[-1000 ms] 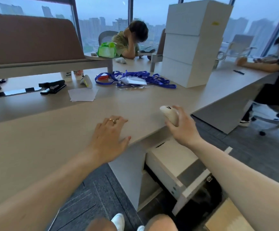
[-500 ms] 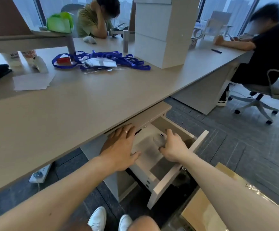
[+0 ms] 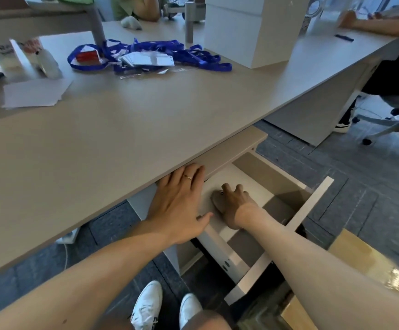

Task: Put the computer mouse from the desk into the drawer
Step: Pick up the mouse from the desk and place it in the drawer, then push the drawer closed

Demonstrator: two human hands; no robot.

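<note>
The white drawer (image 3: 314, 203) stands pulled out below the beige desk (image 3: 122, 129). My right hand (image 3: 235, 206) is inside the drawer, cupped over the white computer mouse (image 3: 217, 201), which rests low on the drawer floor; only its left edge shows under my fingers. My left hand (image 3: 180, 203) lies flat with fingers spread at the drawer's left side, just under the desk edge, with a ring on one finger.
Blue lanyards and cards (image 3: 150, 55) lie on the desk, with paper sheets (image 3: 35, 92) to the left and white stacked boxes (image 3: 253, 29) behind. A cardboard box (image 3: 360, 265) sits on the floor at right. A seated person (image 3: 393, 51) and office chair (image 3: 398, 120) are at far right.
My right hand carried the mouse from the desk edge down into the open drawer and lowered it to the floor. My left hand left the desktop and came to the drawer's side.
</note>
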